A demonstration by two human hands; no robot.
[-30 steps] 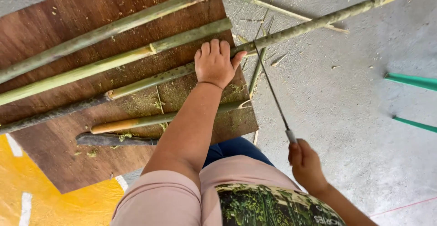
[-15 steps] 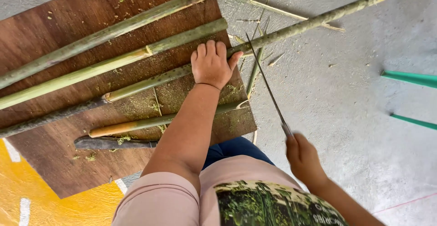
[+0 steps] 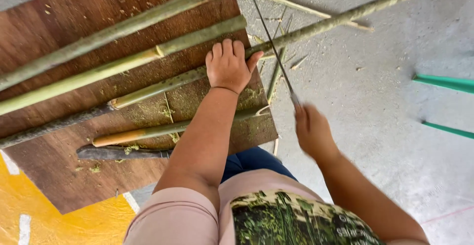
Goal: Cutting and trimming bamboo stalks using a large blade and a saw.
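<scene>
Looking down: I see a brown wooden board point(image 3: 59, 176) on the grey floor point(image 3: 375, 106), with bamboo poles laid across it.
Board contents: two long green poles point(image 3: 123, 27) lie at the top; a short stick point(image 3: 148, 132) and a dark blade point(image 3: 118, 152) lie nearer my knees.
Worked pole: the long bamboo pole point(image 3: 335, 20) runs from the board's left edge up to the top right, passing under my left hand and out over the floor.
Left hand point(image 3: 228, 67): palm down, fingers together and curled over the pole, pressing it onto the board.
Knife point(image 3: 274, 52): its thin blade slants up and left from my right hand and crosses the pole just right of my left fingers.
Right hand point(image 3: 312, 132): closed around the knife handle, blurred, over the floor and well below the pole.
Floor: green shavings point(image 3: 276, 72) lie beside the board's edge.
Change: half a second ago the blade tip sat lower; now it reaches past the pole, and my right hand has risen. Left hand has stayed put.
</scene>
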